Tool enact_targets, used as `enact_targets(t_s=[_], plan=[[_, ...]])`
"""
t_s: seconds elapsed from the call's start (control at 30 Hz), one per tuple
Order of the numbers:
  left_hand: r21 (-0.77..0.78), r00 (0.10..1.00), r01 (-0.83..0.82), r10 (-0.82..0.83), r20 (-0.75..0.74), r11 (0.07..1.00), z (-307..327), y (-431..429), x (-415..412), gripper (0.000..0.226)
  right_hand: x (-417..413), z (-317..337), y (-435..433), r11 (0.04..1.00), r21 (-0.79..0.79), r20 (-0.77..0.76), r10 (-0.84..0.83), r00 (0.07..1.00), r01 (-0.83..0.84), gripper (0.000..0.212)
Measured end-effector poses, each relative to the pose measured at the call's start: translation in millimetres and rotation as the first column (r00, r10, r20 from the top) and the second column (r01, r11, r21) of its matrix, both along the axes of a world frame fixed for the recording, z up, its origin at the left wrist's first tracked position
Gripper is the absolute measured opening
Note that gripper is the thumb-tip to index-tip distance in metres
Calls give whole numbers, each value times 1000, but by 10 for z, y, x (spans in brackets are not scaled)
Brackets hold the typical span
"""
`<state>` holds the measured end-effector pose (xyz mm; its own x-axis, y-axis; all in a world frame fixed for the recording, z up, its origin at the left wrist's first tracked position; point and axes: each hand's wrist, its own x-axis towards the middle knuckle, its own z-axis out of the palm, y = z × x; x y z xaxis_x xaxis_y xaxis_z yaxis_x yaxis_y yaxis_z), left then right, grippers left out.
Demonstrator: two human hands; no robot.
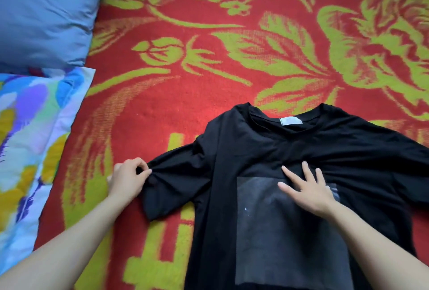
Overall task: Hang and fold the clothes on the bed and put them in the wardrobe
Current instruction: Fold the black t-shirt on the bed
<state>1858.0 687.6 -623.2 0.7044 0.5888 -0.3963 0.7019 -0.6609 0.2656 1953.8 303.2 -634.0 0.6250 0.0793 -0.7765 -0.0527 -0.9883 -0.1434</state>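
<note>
I have the shirt [290,173] flat on the bed [209,69], left hand [128,179] pinching the sleeve [167,187], right hand [308,191] spread flat on the chest; best anchor there and tug the sleeve taut before folding.

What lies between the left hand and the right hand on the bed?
In the head view, only the black T-shirt: its sleeve, pinched by the left hand, then its chest up to the flat right hand.

Bare left hand [130,179], bare right hand [308,193], two bare forearms [76,238]
</note>
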Motion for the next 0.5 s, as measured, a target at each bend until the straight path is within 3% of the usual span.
enact_targets(t_s=[0.1, 0.17, 0.3, 0.4, 0.5], plan=[[34, 979, -90, 82, 189, 995, 215, 179, 136, 11, 87, 146, -14, 993, 86, -16, -79, 997, 80, 54], [12, 948, -136, 127, 291, 991, 388, 437, 173, 14, 51, 244, 27, 994, 87, 93, -72, 993, 64, 52], [-154, 969, -106, 138, 207, 982, 443, 683, 40, 6, -269, 402, 339, 988, 154, 361, -35, 932, -22, 48], [-308, 946, -270, 311, 92, 912, 292, 533, -147, 47, -603, 461, 693, 960, 273, 356, -38, 934, -65, 47], [-394, 892, -411, 452, 13, 822, 175, 378, -318, 49, -956, 451, 886, 928, 355, 315, -7, 949, -111, 47]])
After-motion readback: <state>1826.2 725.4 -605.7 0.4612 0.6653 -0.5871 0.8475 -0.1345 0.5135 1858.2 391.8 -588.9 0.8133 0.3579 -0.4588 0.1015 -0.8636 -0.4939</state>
